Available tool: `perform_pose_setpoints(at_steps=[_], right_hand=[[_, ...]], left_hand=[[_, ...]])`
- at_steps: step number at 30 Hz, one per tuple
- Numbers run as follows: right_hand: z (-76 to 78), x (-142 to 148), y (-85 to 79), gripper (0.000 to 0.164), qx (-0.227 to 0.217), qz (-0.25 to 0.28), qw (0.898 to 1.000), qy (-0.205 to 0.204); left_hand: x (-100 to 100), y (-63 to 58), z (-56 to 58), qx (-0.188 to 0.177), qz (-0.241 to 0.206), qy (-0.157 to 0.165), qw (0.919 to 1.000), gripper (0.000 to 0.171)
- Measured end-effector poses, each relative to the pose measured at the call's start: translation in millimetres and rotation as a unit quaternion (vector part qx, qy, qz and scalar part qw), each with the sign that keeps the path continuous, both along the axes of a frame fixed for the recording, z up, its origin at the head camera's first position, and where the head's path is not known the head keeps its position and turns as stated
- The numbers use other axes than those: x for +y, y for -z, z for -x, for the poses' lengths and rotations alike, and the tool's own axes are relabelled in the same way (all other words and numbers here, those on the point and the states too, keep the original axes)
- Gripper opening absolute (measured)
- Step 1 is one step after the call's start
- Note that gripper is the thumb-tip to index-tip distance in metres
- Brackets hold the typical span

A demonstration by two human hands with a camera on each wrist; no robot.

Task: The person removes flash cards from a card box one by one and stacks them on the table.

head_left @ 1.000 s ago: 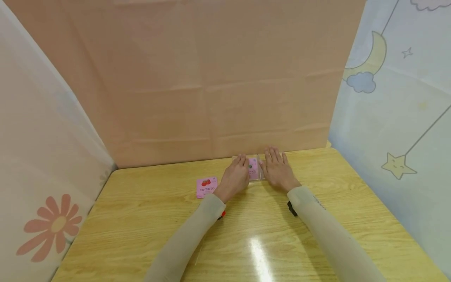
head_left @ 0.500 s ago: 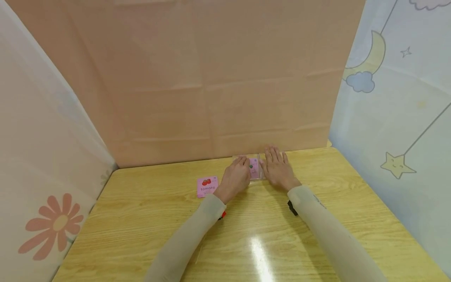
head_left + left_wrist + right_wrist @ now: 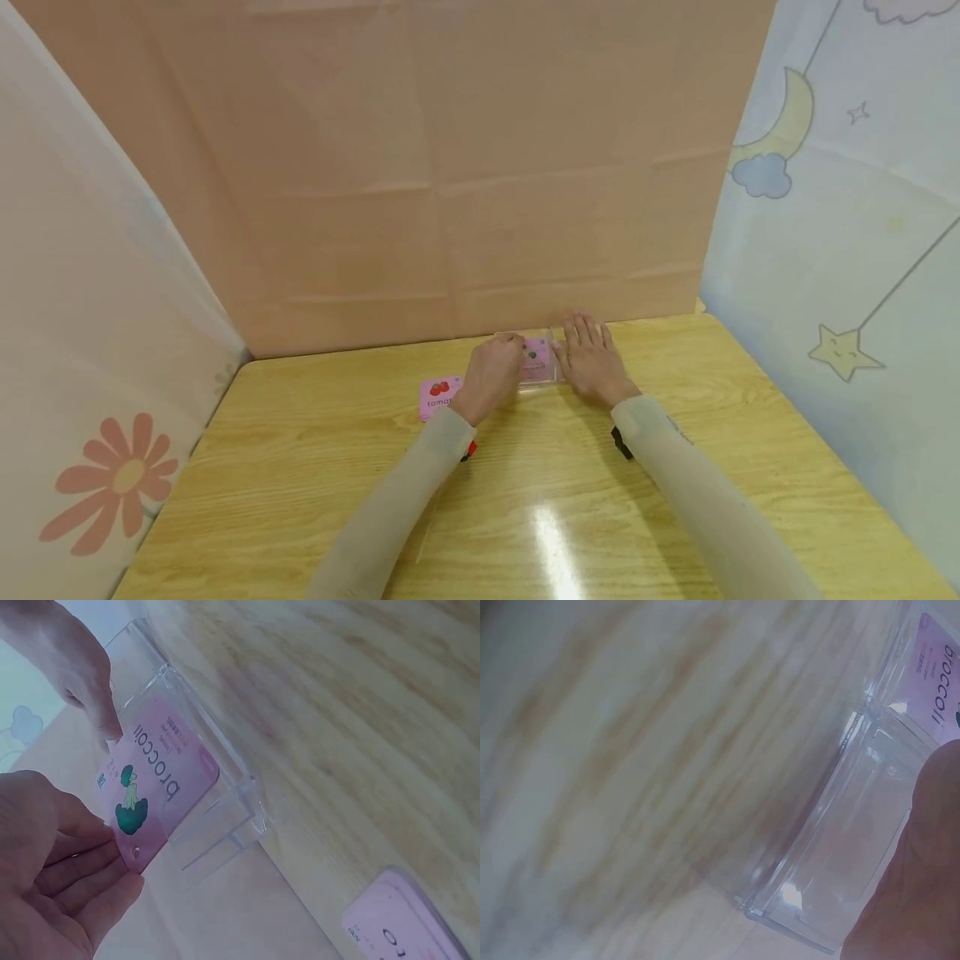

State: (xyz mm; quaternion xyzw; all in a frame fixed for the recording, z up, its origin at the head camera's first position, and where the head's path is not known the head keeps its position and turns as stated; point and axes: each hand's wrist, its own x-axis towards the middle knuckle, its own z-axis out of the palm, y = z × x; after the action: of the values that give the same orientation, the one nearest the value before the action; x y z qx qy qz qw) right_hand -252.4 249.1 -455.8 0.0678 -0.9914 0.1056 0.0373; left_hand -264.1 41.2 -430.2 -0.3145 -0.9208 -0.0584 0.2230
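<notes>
A pink broccoli card [image 3: 154, 776] stands tilted in one side of a clear plastic box [image 3: 244, 796] near the table's back edge. My left hand [image 3: 492, 375] pinches the card's left edge between thumb and fingers, as the left wrist view shows. On the box's right side rests my right hand [image 3: 596, 367], its fingers straight and its thumb against the plastic. The right wrist view shows the box's other clear compartment [image 3: 832, 847] beside that hand. A small stack of pink cards with a tomato card [image 3: 437, 398] on top lies left of my left hand, partly covered by it.
The wooden table [image 3: 300, 467] reaches back to a plain peach cloth [image 3: 450, 208]. Patterned curtains stand at the left [image 3: 90, 317] and right [image 3: 847, 250]. Black wrist straps show under both sleeves.
My left hand has drawn slightly left, and its fingers are more curled. More of the broccoli card shows, and less of the tomato card. The right hand stays in place.
</notes>
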Motion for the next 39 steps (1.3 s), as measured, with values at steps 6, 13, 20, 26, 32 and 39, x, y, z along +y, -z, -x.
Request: perform_pose_setpoints(at_steps=[6,13,20,26,32,39], right_hand=[[0.8,-1.1,-2.2,0.071,0.005,-0.001,1.000,-0.005],[1.6,-2.8,-1.0,0.071,-0.002,-0.003,1.000,-0.007],[1.4,-1.8,1.5,0.071,-0.003,0.001,1.000,-0.013],[-1.1,-0.8,2.3,0.072,0.002,-0.003,1.000,-0.010],[-4.3,-0.2,-0.2,0.071,0.005,0.005,1.000,-0.010],[-5.6,0.3,-1.6,0.071,0.003,-0.001,1.000,-0.011]], left_hand=[[-5.0,-11.9,2.2,-0.050,-0.039,0.020,0.9978,0.017],[-12.1,-20.1,6.9,-0.159,-0.092,0.049,0.9819,0.022],[-20.4,-18.1,11.8,-0.226,-0.149,0.065,0.9605,0.022],[-25.6,-13.2,15.1,-0.241,-0.188,0.074,0.9494,0.023],[-30.2,-7.6,18.0,-0.278,-0.263,0.069,0.9212,0.018],[-34.0,-0.4,21.5,-0.296,-0.297,0.061,0.9060,0.012]])
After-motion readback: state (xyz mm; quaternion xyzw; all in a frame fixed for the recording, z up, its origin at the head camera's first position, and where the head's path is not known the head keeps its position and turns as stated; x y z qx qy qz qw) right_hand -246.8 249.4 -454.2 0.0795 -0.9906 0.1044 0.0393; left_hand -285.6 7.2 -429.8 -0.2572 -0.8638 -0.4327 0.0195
